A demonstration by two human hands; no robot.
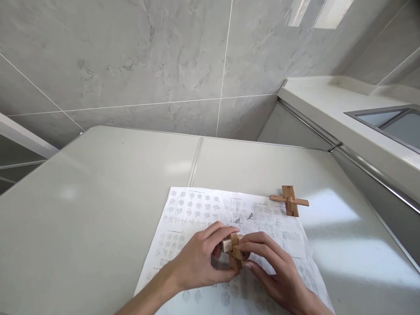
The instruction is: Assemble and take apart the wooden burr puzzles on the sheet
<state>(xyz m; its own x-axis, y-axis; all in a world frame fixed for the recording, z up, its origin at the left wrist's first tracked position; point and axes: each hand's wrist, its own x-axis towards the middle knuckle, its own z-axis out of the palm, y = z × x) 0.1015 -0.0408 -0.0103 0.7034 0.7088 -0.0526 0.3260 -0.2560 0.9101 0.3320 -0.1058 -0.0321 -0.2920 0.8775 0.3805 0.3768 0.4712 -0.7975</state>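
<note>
Between my two hands is a wooden interlocking puzzle (235, 258) made of crossed bars, with dark marks on some ends. My left hand (205, 253) grips it from the left, fingers over the top and thumb at its lower end. From the right, my right hand (272, 262) pinches a bar of the same puzzle with its fingertips. Parts of the puzzle are hidden behind the fingers. Beneath both hands lies a white printed sheet (193, 221) with rows of small grey diagrams. Another group of crossed wooden pieces (290, 201) rests at the sheet's upper right corner.
The white table (108, 210) has a seam running across it towards the far edge. Grey tiled wall (147, 57) stands behind. On the right, a white counter (328, 98) with a metal-framed sink (387, 116) rises above the table.
</note>
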